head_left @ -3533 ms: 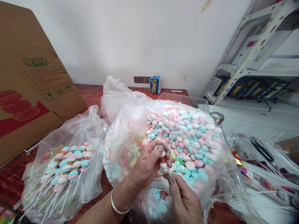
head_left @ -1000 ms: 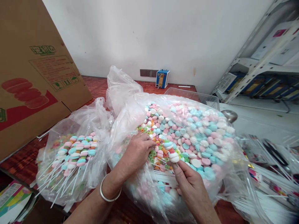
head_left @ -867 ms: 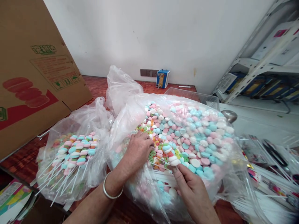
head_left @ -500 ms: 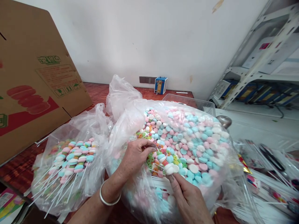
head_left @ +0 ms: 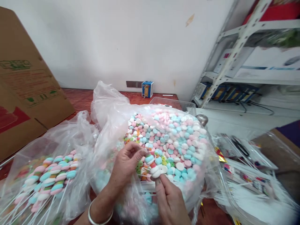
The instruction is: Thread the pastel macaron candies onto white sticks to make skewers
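My right hand [head_left: 171, 198] grips a candy skewer low down, thumb against the white marshmallows [head_left: 158, 171] at its lower end. Further up the skewer are a blue-and-white marshmallow [head_left: 149, 159] and coloured gummy rings. At its upper end, my left hand [head_left: 127, 161] has thumb and fingertips pinched together; whatever is between them is too small to make out. Both hands are over a large open plastic bag [head_left: 110, 122] full of pink, blue and white marshmallow discs [head_left: 166, 137]. Green and orange gummy rings [head_left: 138, 165] lie among them, beside white sticks [head_left: 148, 187].
Finished candy skewers [head_left: 55, 175] lie in a clear bag at left, near a cardboard box [head_left: 30, 81]. A metal scoop [head_left: 202, 120] and a clear plastic bin [head_left: 173, 101] are behind the big bag. Packaged items [head_left: 248, 178] and white shelving [head_left: 225, 68] stand right.
The whole view has swung right, so everything appears further left. Both hands keep nearly the same hold at the skewer, with little visible movement against the bag.
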`<state>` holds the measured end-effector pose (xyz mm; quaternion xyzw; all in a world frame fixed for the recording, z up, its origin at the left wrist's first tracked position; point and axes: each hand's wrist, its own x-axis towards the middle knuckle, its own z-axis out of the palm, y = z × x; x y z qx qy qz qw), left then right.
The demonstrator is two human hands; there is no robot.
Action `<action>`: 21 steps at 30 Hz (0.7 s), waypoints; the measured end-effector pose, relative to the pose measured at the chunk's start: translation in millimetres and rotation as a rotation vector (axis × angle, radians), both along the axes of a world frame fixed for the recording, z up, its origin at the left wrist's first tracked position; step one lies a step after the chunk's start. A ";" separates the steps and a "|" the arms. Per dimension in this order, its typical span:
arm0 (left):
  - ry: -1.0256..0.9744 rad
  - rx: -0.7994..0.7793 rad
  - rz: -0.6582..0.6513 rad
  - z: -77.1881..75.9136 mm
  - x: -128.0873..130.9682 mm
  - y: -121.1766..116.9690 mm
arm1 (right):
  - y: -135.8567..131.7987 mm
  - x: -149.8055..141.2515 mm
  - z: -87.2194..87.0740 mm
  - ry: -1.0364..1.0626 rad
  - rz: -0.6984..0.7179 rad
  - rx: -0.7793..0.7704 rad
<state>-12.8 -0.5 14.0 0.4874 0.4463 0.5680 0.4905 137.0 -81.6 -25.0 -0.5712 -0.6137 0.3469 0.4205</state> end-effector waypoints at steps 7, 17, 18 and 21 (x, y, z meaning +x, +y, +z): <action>-0.547 -0.217 -0.196 17.3 27.1 -12.5 | 3.2 -5.3 7.7 -0.112 0.000 0.222; -0.571 -0.198 -0.231 11.3 51.5 -23.1 | -7.4 -3.3 5.1 -0.117 -0.094 0.286; -0.562 -0.206 -0.237 8.9 53.4 -24.0 | -7.1 -4.1 6.0 -0.122 -0.098 0.277; -0.507 -0.204 -0.251 2.7 59.2 -25.2 | -4.7 -4.3 11.1 -0.115 -0.082 0.241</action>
